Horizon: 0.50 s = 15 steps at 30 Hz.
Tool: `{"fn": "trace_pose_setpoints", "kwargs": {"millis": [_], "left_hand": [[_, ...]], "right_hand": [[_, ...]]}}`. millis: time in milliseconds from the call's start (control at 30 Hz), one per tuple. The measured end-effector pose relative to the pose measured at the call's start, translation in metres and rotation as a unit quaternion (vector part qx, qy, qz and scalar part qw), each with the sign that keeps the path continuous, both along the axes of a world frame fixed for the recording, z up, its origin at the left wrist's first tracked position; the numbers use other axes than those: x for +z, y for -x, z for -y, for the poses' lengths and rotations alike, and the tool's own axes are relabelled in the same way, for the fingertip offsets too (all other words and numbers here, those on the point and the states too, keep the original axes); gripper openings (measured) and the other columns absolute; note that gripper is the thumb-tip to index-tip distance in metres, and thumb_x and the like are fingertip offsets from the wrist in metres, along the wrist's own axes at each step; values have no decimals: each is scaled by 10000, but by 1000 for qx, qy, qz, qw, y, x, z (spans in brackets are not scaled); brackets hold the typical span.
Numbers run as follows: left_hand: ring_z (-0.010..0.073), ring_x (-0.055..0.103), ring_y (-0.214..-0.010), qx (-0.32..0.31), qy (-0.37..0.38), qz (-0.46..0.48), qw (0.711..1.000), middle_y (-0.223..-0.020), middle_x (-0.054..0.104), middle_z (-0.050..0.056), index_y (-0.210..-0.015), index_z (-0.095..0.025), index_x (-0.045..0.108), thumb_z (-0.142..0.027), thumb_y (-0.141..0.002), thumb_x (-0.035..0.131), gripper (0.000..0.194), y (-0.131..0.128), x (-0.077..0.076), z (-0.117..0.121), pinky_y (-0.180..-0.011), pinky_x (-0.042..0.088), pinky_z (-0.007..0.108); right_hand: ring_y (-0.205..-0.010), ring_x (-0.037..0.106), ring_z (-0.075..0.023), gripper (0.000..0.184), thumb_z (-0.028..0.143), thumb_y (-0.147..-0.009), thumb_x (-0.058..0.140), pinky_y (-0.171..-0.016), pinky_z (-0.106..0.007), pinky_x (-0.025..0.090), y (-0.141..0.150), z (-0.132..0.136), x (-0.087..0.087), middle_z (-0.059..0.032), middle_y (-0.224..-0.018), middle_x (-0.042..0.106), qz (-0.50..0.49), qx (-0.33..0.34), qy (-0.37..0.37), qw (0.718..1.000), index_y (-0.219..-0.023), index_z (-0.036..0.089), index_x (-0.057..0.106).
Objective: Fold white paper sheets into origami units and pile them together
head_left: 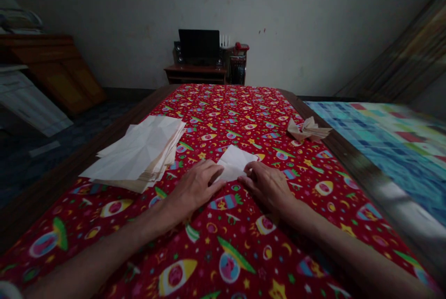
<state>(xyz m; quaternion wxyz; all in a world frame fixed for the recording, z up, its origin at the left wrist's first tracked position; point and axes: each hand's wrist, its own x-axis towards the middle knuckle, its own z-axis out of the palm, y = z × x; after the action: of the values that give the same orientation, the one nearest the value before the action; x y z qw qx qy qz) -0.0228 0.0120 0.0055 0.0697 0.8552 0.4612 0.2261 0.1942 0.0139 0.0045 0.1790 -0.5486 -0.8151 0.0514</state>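
A small white sheet of paper (234, 162), partly folded, lies on the red patterned cloth in front of me. My left hand (200, 180) grips its left edge between thumb and fingers. At the opposite edge, my right hand (267, 182) pinches the paper with curled fingers. To the left of my left hand rests a thick stack of creased white and tan paper sheets (139, 150). Farther off on the right sits a folded paper piece (308, 129) with pointed flaps.
The red cloth (240, 252) covers a dark wooden table (343, 159). A bed with a blue checked cover (376, 150) adjoins the right side. Beyond the far end stand a monitor (199, 44) on a desk and a red telephone (241, 47). Wooden cabinets (66, 71) are at left.
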Motion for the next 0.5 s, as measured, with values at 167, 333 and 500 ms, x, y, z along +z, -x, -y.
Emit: {"fn": "trace_pose_setpoints", "kwargs": {"millis": [167,333,500], "left_hand": [[138,545,-701,23,27,-2,999,-746,577,-2,-737,-166,556,-293,-855,557,173,-8,-2,-9,-637,406,238],[149,558,-721,58,20,-48,997,-760,596,1,-750,-179,565,-327,-867,547,190,-7,-1,-7,-652,390,254],[154,569,-739,57,3,-90,994,-770,606,6,-773,-185,566,-358,-882,523,209,-7,-1,-7,-648,390,251]], "right_hand": [[-639,573,-137,233,381,-868,517,-541,-230,291,2,-7,0,-13,-716,658,-45,-26,20,998,-804,209,660],[-645,567,-138,248,377,-872,493,-537,-234,289,3,-7,1,-20,-720,648,-24,-20,11,999,-803,202,655],[-641,550,-134,226,361,-870,497,-540,-236,280,4,-6,1,-19,-724,632,0,-10,8,1000,-812,191,633]]}}
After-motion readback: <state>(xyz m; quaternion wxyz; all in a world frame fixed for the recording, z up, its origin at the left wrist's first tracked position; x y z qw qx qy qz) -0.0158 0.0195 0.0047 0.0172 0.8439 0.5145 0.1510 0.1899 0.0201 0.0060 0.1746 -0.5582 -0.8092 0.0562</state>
